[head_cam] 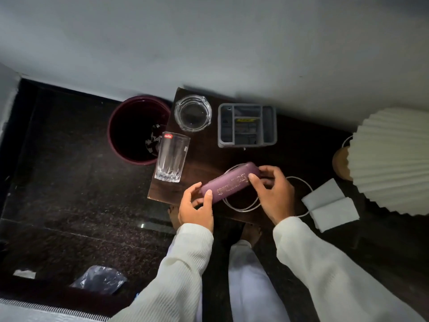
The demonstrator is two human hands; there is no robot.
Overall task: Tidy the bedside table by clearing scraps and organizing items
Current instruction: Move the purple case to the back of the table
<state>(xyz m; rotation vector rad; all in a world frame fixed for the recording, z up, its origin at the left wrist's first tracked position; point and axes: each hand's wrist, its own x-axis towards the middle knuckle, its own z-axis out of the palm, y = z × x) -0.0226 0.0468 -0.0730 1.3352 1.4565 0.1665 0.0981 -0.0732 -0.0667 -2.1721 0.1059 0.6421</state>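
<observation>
Left hand (196, 209) and right hand (274, 191) grip purple oblong hard glasses case (228, 182) ends over dark wooden desk (204, 163); organizing step, probably needs placing beside grey plastic organizer tray (247, 126).

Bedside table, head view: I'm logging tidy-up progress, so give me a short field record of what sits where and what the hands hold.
held item: purple case, left hand and right hand at its two ends
under case: white cable, looped
table back: glass ashtray, grey organizer
table left edge: drinking glass, upright
table right: folded tissues, pleated lamp
floor: maroon bin, holds scraps
</observation>
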